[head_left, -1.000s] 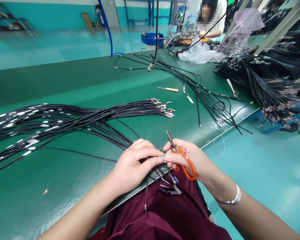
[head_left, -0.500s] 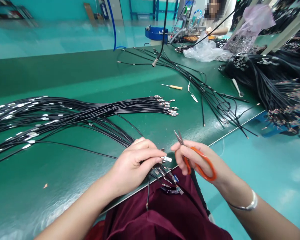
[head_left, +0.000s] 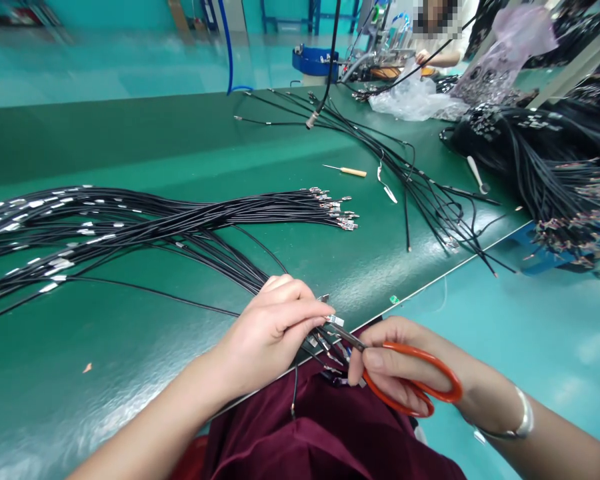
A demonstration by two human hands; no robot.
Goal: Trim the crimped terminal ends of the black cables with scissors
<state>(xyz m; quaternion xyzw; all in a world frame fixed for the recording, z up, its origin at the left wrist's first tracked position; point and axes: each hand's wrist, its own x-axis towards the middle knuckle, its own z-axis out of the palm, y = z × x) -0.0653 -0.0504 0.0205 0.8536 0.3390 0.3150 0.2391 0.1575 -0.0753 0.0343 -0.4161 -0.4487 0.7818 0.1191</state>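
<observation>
At the counter's near edge, left hand pinched shut on a wire by its metal terminal, other terminals hanging just below over the maroon lap. Right hand closed through the orange loops of the scissors, blade tips touching or nearly touching the held terminal; cannot tell whether blades bite. Since half a second ago: right hand dropped from above the edge to below it, off the counter, scissors swung from pointing up and away to pointing left at the terminal. Left hand barely shifted, same pinch. Behind the left hand, a thick bundle of black wires fanned across the counter's middle, terminals toward the right edge. Farther back, an awl with pale handle, loose wires near the right edge, a plastic bag at the far corner. Beyond it, another person's hand at a machine.
</observation>
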